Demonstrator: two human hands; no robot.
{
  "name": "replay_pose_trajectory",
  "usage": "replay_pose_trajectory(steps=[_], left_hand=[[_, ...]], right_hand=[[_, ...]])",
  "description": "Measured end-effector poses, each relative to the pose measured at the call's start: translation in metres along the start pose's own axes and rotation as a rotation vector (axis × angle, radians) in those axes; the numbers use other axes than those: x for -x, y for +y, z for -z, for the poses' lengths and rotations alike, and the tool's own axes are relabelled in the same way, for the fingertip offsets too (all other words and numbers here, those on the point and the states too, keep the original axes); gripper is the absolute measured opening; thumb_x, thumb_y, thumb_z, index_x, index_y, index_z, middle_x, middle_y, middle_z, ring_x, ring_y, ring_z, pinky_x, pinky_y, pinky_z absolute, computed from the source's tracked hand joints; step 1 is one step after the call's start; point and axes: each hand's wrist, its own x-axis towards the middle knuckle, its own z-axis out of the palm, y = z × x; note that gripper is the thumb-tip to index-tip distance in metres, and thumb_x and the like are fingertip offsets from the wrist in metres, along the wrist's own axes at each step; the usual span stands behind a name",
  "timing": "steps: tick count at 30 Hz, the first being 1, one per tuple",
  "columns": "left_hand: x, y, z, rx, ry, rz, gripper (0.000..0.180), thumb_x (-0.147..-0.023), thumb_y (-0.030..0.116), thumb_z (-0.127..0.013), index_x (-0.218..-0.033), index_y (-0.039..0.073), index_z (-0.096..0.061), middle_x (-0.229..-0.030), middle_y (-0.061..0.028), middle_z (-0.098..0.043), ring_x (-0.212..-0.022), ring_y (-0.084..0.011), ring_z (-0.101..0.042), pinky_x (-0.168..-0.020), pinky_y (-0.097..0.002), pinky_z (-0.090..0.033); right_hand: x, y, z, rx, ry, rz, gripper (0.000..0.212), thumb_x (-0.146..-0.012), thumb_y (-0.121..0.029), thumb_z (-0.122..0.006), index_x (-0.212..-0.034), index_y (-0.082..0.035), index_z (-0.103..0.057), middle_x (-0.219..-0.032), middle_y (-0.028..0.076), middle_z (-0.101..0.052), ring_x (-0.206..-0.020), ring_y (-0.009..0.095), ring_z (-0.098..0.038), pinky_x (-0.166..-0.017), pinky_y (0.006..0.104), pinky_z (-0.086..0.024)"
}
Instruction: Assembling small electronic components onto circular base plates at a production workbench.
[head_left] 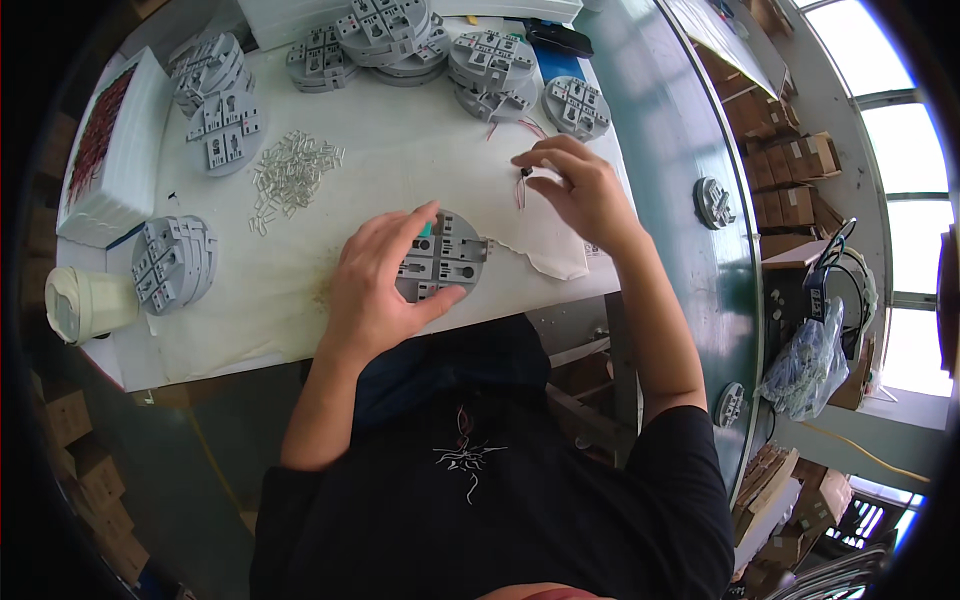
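Note:
A round grey plastic base point(456, 245) with molded slots lies near the front edge of the white-covered table. My left hand point(378, 275) is closed around its left side, fingers over the far rim and thumb on the near rim. A small green piece point(426, 230) shows beside the fingers on the base. Off to the right and farther back, my right hand point(580, 185) pinches a small black part point(527, 172) with thin reddish wires point(520, 193) hanging from it. The hand is held apart from the base.
Clear little tubes point(290, 175) lie in a pile left of centre. Stacks of similar grey bases point(390, 40) stand along the back and left. A white foam box point(135, 150) holds red wires. A pale cup point(90, 305) stands at the left corner. A green conveyor point(680, 200) runs along the right.

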Motion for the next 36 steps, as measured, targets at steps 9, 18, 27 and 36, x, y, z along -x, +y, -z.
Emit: replay_pose_trajectory(steps=[9, 18, 27, 36], left_hand=[[-0.001, 0.018, -0.012, -0.051, -0.005, -0.021, 0.103, -0.061, 0.045, -0.099, -0.149, 0.01, -0.057, -0.13, -0.0091, -0.07, -0.129, -0.0343, -0.059, -0.108, -0.0466, -0.049], [-0.019, 0.029, 0.009, 0.103, 0.247, -0.073, 0.064, -0.074, 0.036, -0.096, -0.127, 0.009, -0.073, -0.105, -0.007, -0.077, -0.101, -0.029, -0.072, -0.093, -0.0425, -0.056], [-0.015, 0.032, 0.019, 0.845, -0.011, 0.256, 0.019, -0.094, 0.01, -0.082, -0.11, 0.0, -0.077, -0.086, -0.0058, -0.076, -0.078, -0.0109, -0.07, -0.074, -0.0279, -0.056], [-0.014, 0.029, 0.023, 0.91, -0.08, 0.264, 0.014, -0.097, 0.01, -0.078, -0.104, -0.002, -0.076, -0.084, -0.0025, -0.074, -0.076, -0.0078, -0.067, -0.07, -0.0256, -0.054]], right_hand=[[0.0, -0.019, 0.005, -0.155, 0.097, -0.294, 0.021, -0.09, 0.004, -0.074, -0.111, -0.001, -0.076, -0.097, 0.003, -0.072, -0.068, 0.008, -0.056, -0.062, 0.0245, -0.045], [0.015, -0.097, -0.006, -0.268, 0.052, -0.078, 0.025, -0.091, 0.008, -0.072, -0.112, -0.004, -0.075, -0.099, 0.002, -0.072, -0.066, 0.004, -0.05, -0.061, 0.0223, -0.041], [0.028, -0.09, -0.021, -0.465, 0.052, -0.01, 0.02, -0.09, 0.008, -0.077, -0.108, 0.001, -0.073, -0.109, 0.009, -0.071, -0.081, 0.012, -0.063, -0.066, 0.0246, -0.049], [0.038, -0.092, -0.044, -0.91, 0.164, -0.071, 0.018, -0.098, 0.006, -0.072, -0.115, 0.002, -0.067, -0.11, 0.01, -0.071, -0.099, 0.015, -0.07, -0.083, 0.0265, -0.059]])
